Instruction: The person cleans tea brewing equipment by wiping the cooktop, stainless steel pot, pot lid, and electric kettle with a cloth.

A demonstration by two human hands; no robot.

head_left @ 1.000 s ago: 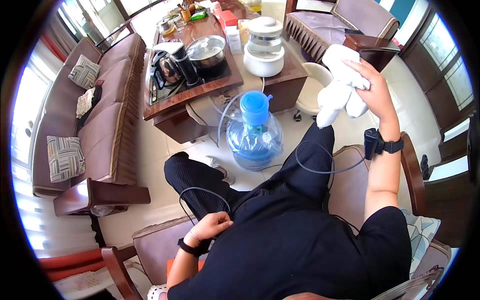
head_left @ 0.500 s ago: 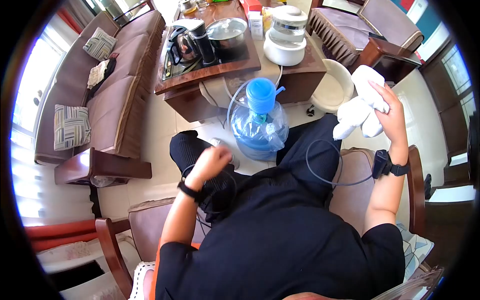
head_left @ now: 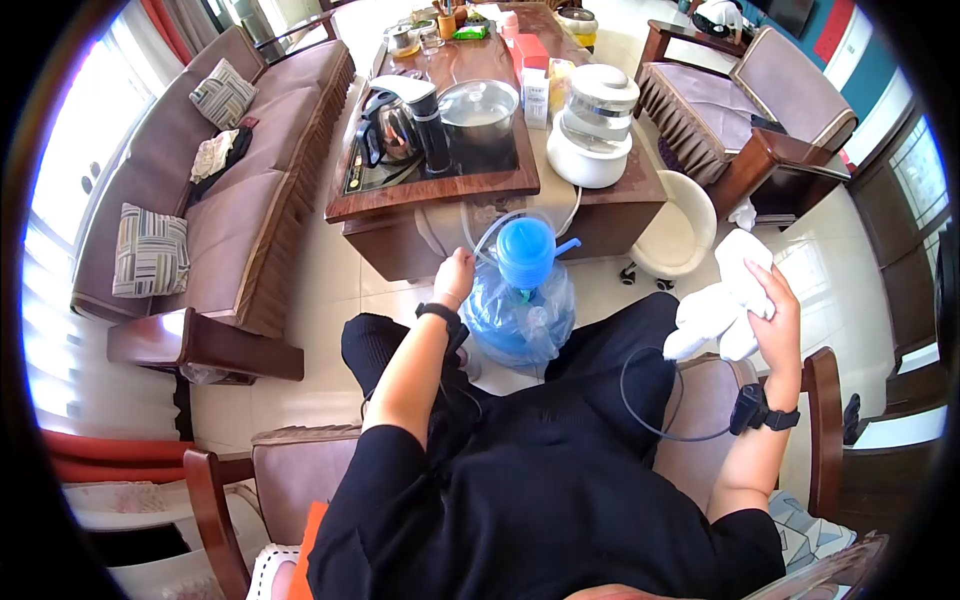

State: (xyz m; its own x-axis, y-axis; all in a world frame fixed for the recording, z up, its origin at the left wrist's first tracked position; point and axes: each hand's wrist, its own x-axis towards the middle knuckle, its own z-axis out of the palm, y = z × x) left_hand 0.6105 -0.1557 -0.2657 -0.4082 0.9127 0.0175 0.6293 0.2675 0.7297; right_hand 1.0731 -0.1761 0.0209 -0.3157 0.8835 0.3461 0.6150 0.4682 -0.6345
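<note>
A large clear-blue water bottle stands on the floor between my knees, topped by a blue pump with a short spout. From the pump a clear tube arcs out to the left. At the tube's left side my left hand is closed, seemingly pinching it; the fingertips are partly hidden. Out on the right, above the chair seat, my right hand grips a white cloth bundle with several rounded lobes hanging down. A black device on that wrist trails a dark cable over my thigh.
On the wooden table ahead sit a kettle, a lidded pot and a white appliance with a clear upper part. A cream stool stands right of it. A long sofa lines the left side.
My left hand has moved forward from over my left knee to the tube beside the pump. My right hand, still holding the white bundle, appears lower as the view has tilted up.
</note>
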